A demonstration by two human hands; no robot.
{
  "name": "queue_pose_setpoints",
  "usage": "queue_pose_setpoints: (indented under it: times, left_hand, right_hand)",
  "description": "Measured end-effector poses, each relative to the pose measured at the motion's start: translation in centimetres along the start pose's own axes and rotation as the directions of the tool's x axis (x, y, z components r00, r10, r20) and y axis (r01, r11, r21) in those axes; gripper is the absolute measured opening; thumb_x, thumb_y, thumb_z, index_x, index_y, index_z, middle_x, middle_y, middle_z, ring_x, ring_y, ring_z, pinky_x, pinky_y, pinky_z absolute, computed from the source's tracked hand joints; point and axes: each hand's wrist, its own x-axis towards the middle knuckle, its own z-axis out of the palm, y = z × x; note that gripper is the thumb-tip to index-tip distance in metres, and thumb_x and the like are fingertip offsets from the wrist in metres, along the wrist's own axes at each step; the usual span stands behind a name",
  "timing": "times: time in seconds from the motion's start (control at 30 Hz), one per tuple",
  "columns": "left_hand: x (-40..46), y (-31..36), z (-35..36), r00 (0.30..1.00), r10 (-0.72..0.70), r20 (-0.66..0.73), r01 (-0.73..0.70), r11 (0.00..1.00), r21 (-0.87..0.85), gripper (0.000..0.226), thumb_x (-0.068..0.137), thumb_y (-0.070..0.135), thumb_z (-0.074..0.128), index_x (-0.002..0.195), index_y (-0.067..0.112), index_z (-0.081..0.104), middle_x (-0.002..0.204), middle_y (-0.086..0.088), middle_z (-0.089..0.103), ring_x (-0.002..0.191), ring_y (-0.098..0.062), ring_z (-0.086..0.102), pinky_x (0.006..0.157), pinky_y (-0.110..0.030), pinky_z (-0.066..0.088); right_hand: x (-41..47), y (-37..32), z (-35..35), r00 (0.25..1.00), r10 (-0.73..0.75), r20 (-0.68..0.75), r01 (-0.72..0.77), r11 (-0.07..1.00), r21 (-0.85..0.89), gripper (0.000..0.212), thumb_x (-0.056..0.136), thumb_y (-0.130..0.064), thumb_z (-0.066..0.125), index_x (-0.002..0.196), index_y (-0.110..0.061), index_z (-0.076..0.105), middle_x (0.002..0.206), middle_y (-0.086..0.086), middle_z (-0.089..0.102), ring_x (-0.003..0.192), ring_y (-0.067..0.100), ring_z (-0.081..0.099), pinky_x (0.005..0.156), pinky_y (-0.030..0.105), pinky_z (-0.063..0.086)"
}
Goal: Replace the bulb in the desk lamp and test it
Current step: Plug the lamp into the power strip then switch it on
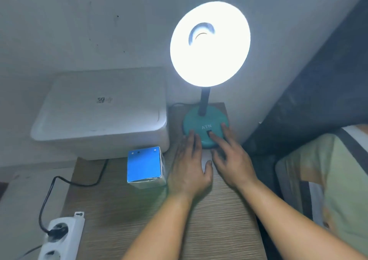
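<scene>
The desk lamp stands at the back of the wooden table (139, 220), and its round shade (210, 44) glows bright white with the bulb lit inside. A dark neck joins the shade to a teal round base (196, 120) marked ATN. My left hand (189, 164) lies flat on the table with its fingertips against the base's left front edge. My right hand (229, 154) rests on the base's right front, one fingertip on the dark switch (209, 133). Neither hand holds anything. A blue bulb box (145, 165) stands left of my left hand.
A white printer (103, 112) sits at the back left, touching the wall. A black cable (51, 196) runs from behind it down to a white power strip (59, 238) at the lower left. To the right, past the table edge, is a dark surface and a chair with light fabric (328, 180).
</scene>
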Motion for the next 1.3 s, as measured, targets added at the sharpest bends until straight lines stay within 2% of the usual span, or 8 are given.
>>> queue_pose_setpoints:
  times: [0.27,0.4,0.47,0.6,0.8,0.93,1.1,1.3]
  left_hand:
    - [0.0,-0.1,-0.1,1.0,0.002,0.016,-0.002,0.999,-0.035,0.079,0.088,0.045,0.05,0.155,0.011,0.025,0.163,-0.008,0.017,0.151,-0.022,0.012,0.114,-0.017,-0.016]
    - [0.1,-0.2,0.0,1.0,0.01,0.018,-0.009,0.999,-0.035,0.078,0.088,0.044,0.051,0.153,0.008,0.028,0.163,-0.009,0.018,0.151,-0.023,0.014,0.115,-0.019,-0.012]
    - [0.1,-0.1,-0.1,1.0,0.009,0.016,-0.008,1.0,-0.03,0.078,0.088,0.044,0.052,0.153,0.008,0.029,0.162,-0.01,0.02,0.15,-0.024,0.016,0.115,-0.019,-0.013]
    - [0.1,-0.2,0.2,1.0,0.016,0.007,-0.015,0.999,-0.028,0.078,0.089,0.044,0.05,0.154,0.009,0.026,0.163,-0.009,0.017,0.151,-0.022,0.013,0.116,-0.022,-0.007]
    - [0.1,-0.2,0.5,1.0,0.022,0.005,-0.022,1.0,-0.014,0.08,0.089,0.046,0.048,0.156,0.01,0.022,0.164,-0.007,0.013,0.151,-0.022,0.011,0.116,-0.023,-0.008]
    - [0.1,-0.3,0.7,1.0,0.024,0.004,-0.024,0.999,-0.025,0.079,0.09,0.046,0.047,0.156,0.011,0.02,0.164,-0.007,0.012,0.151,-0.021,0.01,0.116,-0.024,-0.005]
    - [0.1,-0.5,0.8,0.999,0.039,0.001,-0.039,0.999,-0.023,0.079,0.09,0.046,0.045,0.156,0.011,0.02,0.165,-0.007,0.011,0.152,-0.02,0.008,0.117,-0.024,-0.005]
    - [0.1,-0.6,0.9,0.999,0.031,0.009,-0.031,0.999,-0.031,0.079,0.09,0.046,0.045,0.156,0.012,0.019,0.165,-0.006,0.011,0.152,-0.02,0.006,0.117,-0.025,-0.005]
  right_hand:
    - [0.0,-0.2,-0.1,1.0,-0.016,-0.009,0.016,1.0,-0.003,0.058,0.092,-0.028,0.055,0.143,-0.048,0.033,0.162,-0.012,0.011,0.144,0.011,0.023,0.106,0.044,0.042]
    - [0.0,0.2,0.2,0.999,-0.037,-0.016,0.037,0.999,0.019,0.058,0.092,-0.025,0.057,0.143,-0.044,0.036,0.162,-0.01,0.012,0.143,-0.001,0.01,0.112,0.038,0.036]
    - [0.0,0.3,0.2,0.999,-0.038,-0.019,0.038,0.999,0.015,0.059,0.092,-0.024,0.057,0.143,-0.044,0.036,0.162,-0.009,0.013,0.143,-0.001,0.009,0.113,0.038,0.034]
    - [0.0,0.1,0.0,1.0,-0.029,-0.011,0.03,0.999,0.027,0.06,0.091,-0.023,0.058,0.143,-0.044,0.037,0.161,-0.009,0.014,0.146,0.005,0.01,0.113,0.04,0.034]
    - [-0.1,0.0,-0.2,0.999,-0.037,-0.012,0.037,0.999,0.03,0.059,0.092,-0.025,0.058,0.142,-0.047,0.036,0.162,-0.01,0.014,0.146,0.011,0.021,0.111,0.037,0.036]
    - [0.0,0.1,-0.1,0.999,-0.045,-0.021,0.046,0.998,0.033,0.059,0.093,-0.028,0.057,0.142,-0.049,0.034,0.162,-0.011,0.014,0.144,0.003,0.016,0.111,0.037,0.036]
    - [0.0,0.1,0.0,0.999,-0.05,-0.011,0.05,0.998,0.037,0.059,0.094,-0.028,0.057,0.143,-0.049,0.033,0.162,-0.01,0.013,0.147,0.006,0.011,0.114,0.036,0.032]
    - [0.0,0.1,0.0,0.999,-0.041,-0.015,0.042,0.999,0.027,0.056,0.094,-0.03,0.056,0.142,-0.048,0.035,0.162,-0.011,0.013,0.141,-0.001,0.011,0.111,0.037,0.034]
